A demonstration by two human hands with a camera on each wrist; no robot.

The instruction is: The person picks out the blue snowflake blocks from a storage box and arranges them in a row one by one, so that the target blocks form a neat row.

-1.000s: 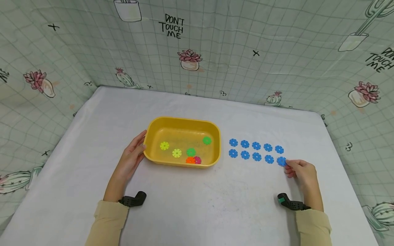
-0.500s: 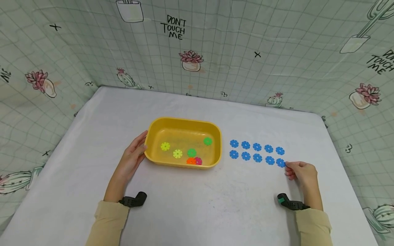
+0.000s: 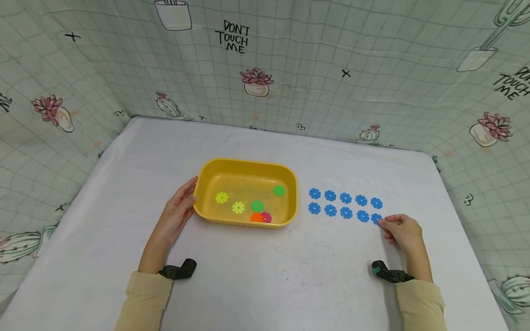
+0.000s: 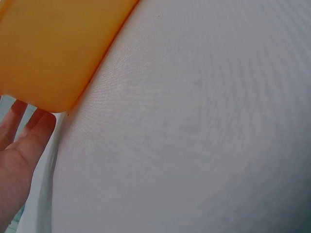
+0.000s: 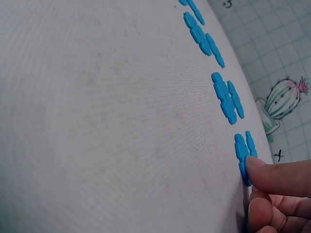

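In the head view, a yellow plastic tray (image 3: 248, 166) stands left of centre. My left hand (image 3: 175, 211) rests against its left end, fingers extended along the outer wall; the left wrist view shows the fingertips (image 4: 46, 119) right at the tray's corner. To the right of the tray, several blue notched snowflake discs (image 3: 346, 213) lie flat in two rows. My right hand (image 3: 406, 232) is at the right end of the nearer row, thumb and forefinger pinching the edge of the last blue disc (image 3: 375, 217). The thumb (image 5: 265, 174) covers part of that disc in the right wrist view.
Inside the tray lie two yellow discs (image 3: 221, 197), two green discs (image 3: 279, 190), and an orange disc (image 3: 256, 217) overlapping a pink disc (image 3: 267, 217). A white cloth covers the table (image 3: 265, 276). Behind it hangs a patterned curtain (image 3: 298, 92).
The last blue disc in the nearer row has shifted slightly left and toward me, into line with its row. My right thumb has moved further over it. My left hand stays at the tray.
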